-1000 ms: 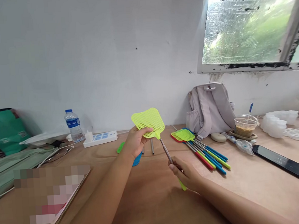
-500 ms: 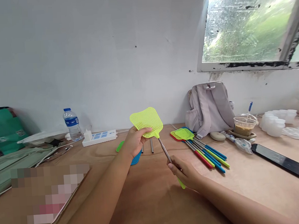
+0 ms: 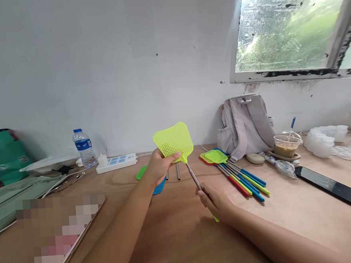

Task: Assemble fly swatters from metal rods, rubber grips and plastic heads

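Both hands hold one yellow-green fly swatter (image 3: 174,142) above the wooden table (image 3: 182,235). My left hand (image 3: 158,166) pinches the lower edge of its mesh head. My right hand (image 3: 215,203) is wrapped round its handle, where the metal rod (image 3: 193,177) meets the green grip. Behind my left hand lie loose green and blue swatter heads (image 3: 142,173) and two short metal rods (image 3: 178,171). To the right lies a pile of finished swatters (image 3: 235,175) with red, green and blue handles.
A water bottle (image 3: 82,147) and a white power strip (image 3: 116,163) stand by the wall. A grey backpack (image 3: 244,123), a drink cup (image 3: 286,145), white jars (image 3: 323,141) and a black phone (image 3: 332,185) sit right. Green bags (image 3: 6,159) lie left.
The swatter's head has lifted slightly and tilted a little; both hands keep their hold. The view has shifted a touch.
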`<action>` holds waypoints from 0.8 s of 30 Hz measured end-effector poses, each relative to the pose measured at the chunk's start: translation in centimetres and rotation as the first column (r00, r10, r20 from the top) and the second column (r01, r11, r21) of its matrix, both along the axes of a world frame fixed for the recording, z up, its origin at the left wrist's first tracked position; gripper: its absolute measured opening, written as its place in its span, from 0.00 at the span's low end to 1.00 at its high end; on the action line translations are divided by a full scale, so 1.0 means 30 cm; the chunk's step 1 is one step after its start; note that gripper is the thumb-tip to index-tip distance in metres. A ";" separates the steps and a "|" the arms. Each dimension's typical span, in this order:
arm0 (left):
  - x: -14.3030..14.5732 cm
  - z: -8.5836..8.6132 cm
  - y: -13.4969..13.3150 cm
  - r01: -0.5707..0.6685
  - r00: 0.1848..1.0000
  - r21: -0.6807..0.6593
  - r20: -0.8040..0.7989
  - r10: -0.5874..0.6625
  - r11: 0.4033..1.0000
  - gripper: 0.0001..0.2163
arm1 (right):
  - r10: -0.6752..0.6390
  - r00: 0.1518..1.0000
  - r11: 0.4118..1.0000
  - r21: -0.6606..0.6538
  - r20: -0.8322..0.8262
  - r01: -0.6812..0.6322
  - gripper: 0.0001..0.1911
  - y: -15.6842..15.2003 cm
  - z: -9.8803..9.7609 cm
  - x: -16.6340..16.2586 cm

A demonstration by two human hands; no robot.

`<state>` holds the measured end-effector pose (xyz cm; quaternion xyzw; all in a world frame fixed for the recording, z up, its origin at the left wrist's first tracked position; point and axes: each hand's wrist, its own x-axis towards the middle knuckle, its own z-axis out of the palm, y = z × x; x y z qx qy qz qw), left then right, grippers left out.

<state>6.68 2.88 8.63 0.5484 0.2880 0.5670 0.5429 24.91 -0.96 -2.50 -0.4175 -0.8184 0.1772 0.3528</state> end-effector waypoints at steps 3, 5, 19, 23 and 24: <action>0.020 -0.016 0.001 -0.006 1.000 0.005 0.000 0.006 1.000 0.15 | -0.035 0.999 0.999 0.031 -0.032 0.036 0.12 0.005 -0.018 -0.005; 0.033 -0.027 0.001 -0.014 1.000 0.021 0.007 0.014 1.000 0.16 | -0.050 0.998 0.997 0.049 -0.049 0.052 0.12 0.009 -0.026 -0.008; 0.062 -0.060 -0.006 -0.055 0.997 0.113 -0.053 0.061 0.992 0.14 | -0.072 0.997 0.993 0.089 -0.031 0.074 0.11 0.014 -0.024 -0.012; 0.059 -0.088 0.026 -0.148 0.987 0.084 -0.047 0.152 0.985 0.13 | -0.133 0.991 0.989 0.075 0.021 0.131 0.09 0.012 0.000 -0.019; 0.065 -0.092 0.029 -0.222 0.974 0.065 -0.031 0.224 0.973 0.15 | -0.161 0.987 0.984 0.078 0.020 0.159 0.09 0.016 0.011 -0.011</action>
